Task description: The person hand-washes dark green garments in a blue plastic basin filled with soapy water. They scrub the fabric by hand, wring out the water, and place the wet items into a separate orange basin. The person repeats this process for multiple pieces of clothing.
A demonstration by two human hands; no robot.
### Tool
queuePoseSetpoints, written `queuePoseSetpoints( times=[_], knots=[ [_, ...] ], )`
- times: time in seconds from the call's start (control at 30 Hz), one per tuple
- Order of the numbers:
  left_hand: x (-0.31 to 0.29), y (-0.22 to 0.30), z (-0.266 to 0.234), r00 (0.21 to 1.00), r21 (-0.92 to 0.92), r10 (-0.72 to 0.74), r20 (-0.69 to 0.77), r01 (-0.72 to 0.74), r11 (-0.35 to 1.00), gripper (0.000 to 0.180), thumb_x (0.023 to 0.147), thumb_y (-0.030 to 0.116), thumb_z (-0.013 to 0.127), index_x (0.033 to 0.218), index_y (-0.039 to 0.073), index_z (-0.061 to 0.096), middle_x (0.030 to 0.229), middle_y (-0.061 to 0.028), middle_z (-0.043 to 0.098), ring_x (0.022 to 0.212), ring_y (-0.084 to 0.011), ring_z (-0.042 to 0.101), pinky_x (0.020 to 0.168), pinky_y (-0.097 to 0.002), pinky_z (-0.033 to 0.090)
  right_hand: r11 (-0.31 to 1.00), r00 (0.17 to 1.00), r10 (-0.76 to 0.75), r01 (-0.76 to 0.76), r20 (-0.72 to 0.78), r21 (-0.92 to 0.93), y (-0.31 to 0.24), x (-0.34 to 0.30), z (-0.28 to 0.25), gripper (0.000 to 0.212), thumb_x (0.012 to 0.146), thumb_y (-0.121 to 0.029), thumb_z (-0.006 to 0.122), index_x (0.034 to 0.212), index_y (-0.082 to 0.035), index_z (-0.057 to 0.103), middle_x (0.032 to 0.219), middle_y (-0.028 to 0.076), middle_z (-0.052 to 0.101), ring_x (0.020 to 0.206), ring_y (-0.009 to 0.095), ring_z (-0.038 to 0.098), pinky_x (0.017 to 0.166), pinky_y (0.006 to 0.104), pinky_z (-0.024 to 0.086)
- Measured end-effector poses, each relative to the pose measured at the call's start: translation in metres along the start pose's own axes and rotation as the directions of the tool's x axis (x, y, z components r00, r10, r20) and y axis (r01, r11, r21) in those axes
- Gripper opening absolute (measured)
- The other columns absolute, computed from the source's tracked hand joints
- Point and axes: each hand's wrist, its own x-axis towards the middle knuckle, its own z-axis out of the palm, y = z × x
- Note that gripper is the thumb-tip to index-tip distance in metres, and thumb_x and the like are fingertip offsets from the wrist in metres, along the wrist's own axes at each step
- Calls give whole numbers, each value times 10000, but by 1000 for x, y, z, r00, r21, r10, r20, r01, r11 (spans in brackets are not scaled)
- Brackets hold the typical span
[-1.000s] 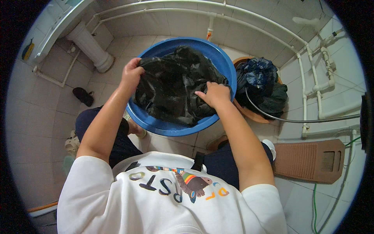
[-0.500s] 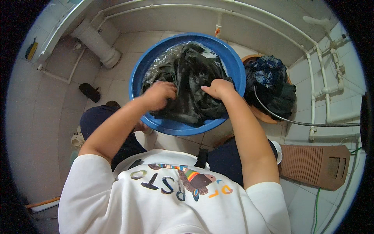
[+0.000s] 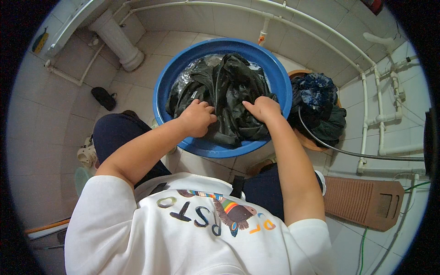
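A large blue basin [image 3: 160,87] holds soaked black cloth [image 3: 238,89], bunched into folds and piled above the water. My left hand [image 3: 198,118] is at the near left side of the cloth, its fingers bent into the fabric. On the right side, my right hand [image 3: 263,109] grips the same cloth, thumb pointing inward and the other fingers mostly hidden. Bubbly water [image 3: 183,79] shows along the far left inside the basin.
Right of the basin, an orange-brown tub [image 3: 311,143] carries a heap of dark clothes [image 3: 318,107], crossed by a grey hose [image 3: 357,152]. A brown washboard [image 3: 362,201] lies at the lower right. White pipes [image 3: 364,114] line the walls; a black shoe [image 3: 103,98] sits left.
My left hand has shifted slightly toward me and right, and is no longer blurred. The cloth's folds have changed, covering more of the water at the left. My right hand stays at its side.
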Motion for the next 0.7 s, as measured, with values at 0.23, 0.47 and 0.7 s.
queuePoseSetpoints(
  times=[0.23,0.47,0.7],
  knots=[
    [-9,-5,-39,964,-234,-266,21,264,936,383,714,390,561,906,60,585,918,-172,579,822,-343,559,705,-406,438,1000,999,1,0,-40,18,3,-2,0,565,806,-509,390,831,2,629,892,197,598,841,353,567,724,424,452],
    [-11,-70,-1,777,-367,-555,298,630,685,513,780,485,466,961,20,584,905,-201,592,874,-321,568,771,-393,431,996,953,-61,76,-297,39,-6,-14,-10,440,803,-434,437,738,-41,626,796,171,605,749,334,577,655,424,459],
    [-15,-65,19,926,-517,-376,22,332,789,213,771,281,535,846,84,566,810,-139,581,815,-279,564,695,-374,431,927,735,-236,367,-636,80,-45,-14,-18,233,786,-284,518,749,-69,599,806,93,604,755,281,567,648,393,447]
  ],
)
